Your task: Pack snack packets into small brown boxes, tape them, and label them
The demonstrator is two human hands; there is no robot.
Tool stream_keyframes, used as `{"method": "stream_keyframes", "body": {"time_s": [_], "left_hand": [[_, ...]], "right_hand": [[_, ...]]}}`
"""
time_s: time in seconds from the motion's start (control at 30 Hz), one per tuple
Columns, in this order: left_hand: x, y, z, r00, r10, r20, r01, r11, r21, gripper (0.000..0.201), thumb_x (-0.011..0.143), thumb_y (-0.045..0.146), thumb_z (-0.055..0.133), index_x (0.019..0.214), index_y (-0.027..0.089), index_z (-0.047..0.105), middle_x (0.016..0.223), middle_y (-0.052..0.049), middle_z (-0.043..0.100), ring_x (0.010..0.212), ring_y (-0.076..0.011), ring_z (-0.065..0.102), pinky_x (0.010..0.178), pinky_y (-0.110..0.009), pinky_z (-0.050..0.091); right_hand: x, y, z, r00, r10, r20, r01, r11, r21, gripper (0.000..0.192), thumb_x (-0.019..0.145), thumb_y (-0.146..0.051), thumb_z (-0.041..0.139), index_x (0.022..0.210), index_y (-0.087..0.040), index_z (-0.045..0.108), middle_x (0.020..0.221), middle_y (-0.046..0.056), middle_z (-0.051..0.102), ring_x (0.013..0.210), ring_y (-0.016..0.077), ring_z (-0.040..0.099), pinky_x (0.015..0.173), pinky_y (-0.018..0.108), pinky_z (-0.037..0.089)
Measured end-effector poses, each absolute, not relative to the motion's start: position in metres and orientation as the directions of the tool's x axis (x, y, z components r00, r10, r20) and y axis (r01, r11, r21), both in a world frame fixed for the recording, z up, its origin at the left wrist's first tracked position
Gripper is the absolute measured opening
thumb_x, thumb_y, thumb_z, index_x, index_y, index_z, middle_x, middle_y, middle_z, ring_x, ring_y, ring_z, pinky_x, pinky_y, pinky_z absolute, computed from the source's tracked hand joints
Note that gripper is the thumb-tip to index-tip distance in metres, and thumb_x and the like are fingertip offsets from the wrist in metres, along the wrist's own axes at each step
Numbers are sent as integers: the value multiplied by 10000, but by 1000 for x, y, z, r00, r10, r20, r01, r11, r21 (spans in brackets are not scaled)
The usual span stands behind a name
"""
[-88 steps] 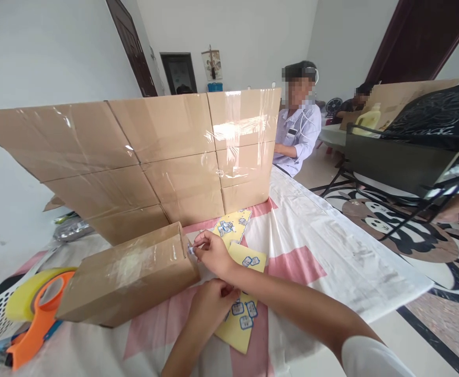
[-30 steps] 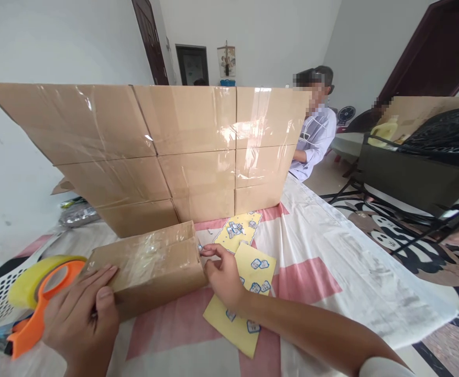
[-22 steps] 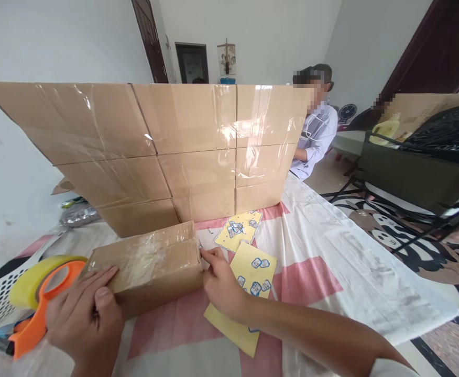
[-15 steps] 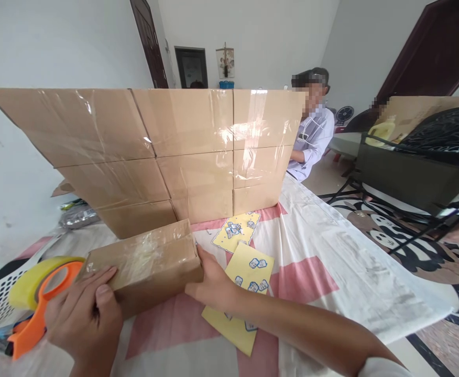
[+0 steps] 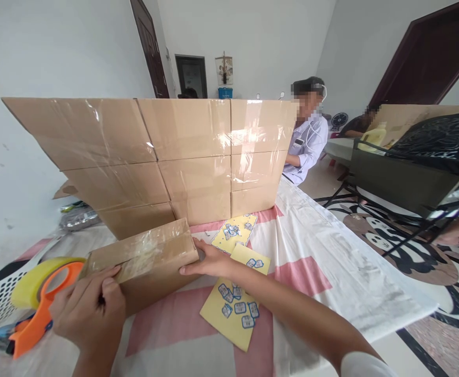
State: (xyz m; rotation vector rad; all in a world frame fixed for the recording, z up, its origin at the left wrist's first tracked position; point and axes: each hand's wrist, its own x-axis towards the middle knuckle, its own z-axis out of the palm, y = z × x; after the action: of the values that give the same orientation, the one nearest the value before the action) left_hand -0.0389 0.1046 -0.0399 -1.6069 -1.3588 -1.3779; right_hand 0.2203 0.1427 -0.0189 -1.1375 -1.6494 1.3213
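Indoors, cloth (image 5: 300, 230) lies under the box (image 5: 154, 264), a wall (image 5: 261, 42) behind it; left hand (image 5: 91, 303), curled, and right hand (image 5: 209, 260), thumb spread, hold its two ends.

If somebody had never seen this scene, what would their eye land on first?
Probably the big cardboard panel, glossy with clear tape and standing across the far side of the cloth-covered table. In front of it, a smaller taped carton has the left hand on its left end and the right hand at its right end. The bright orange tape dispenser at lower left also stands out.
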Motion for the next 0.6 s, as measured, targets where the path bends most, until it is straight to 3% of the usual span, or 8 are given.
{"method": "stream_keyframes", "body": {"time_s": [0.1,0.2,0.3,0.37,0.47,0.53,0.6], "left_hand": [[-40,104,-41,-97,259,961,927,-327,182,214,844,110,529,844,192,727,815,-50,761,771,-231,705,861,-416,511],[-42,105,-44,-130,305,944,911,-340,235,231,844,110,521,867,191,736,854,-65,767,832,-251,720,911,-450,513],[-43,106,-45,-153,283,947,907,-340,249,219,840,132,528,851,190,739,834,-57,769,832,-243,721,925,-444,515],[-44,107,-45,-167,256,952,905,-344,251,213,844,141,528,824,189,735,801,-48,766,805,-226,717,921,-427,515],[-46,104,-44,-189,280,941,897,-342,281,230,878,146,510,830,181,731,817,-57,766,826,-217,715,948,-433,508],[-47,100,-44,-223,304,926,879,-347,326,236,904,163,503,836,181,728,836,-59,762,865,-221,714,979,-449,505],[-49,96,-45,-270,349,897,847,-357,394,238,926,192,500,840,186,722,853,-58,753,917,-226,710,1025,-468,495]], "right_hand": [[218,129,-19,-373,928,-1,184,73,-980,847,640,-450,890,1388,-265,538,1332,44,654,1247,280,604,1053,422,492],[213,109,-26,-308,948,84,173,143,-975,693,723,-452,839,1330,-251,573,1232,37,699,1173,264,643,1014,393,508],[213,101,-31,-245,958,152,259,216,-942,530,773,-491,790,1211,-223,658,1169,62,717,1166,279,643,1029,407,491],[216,104,-30,-207,967,149,339,214,-916,548,737,-522,810,1159,-197,684,1226,103,698,1237,307,606,1067,431,463],[225,116,-20,-199,976,85,464,170,-870,901,588,-534,898,1342,-150,586,1430,179,569,1377,361,490,1133,482,402],[230,123,-11,-331,942,55,476,217,-852,1262,543,-527,921,1578,-170,293,1598,197,371,1478,358,362,1183,495,341],[234,127,-4,-515,851,100,415,349,-840,1471,560,-513,919,1635,-229,-44,1693,171,143,1554,324,201,1233,477,257]]}}
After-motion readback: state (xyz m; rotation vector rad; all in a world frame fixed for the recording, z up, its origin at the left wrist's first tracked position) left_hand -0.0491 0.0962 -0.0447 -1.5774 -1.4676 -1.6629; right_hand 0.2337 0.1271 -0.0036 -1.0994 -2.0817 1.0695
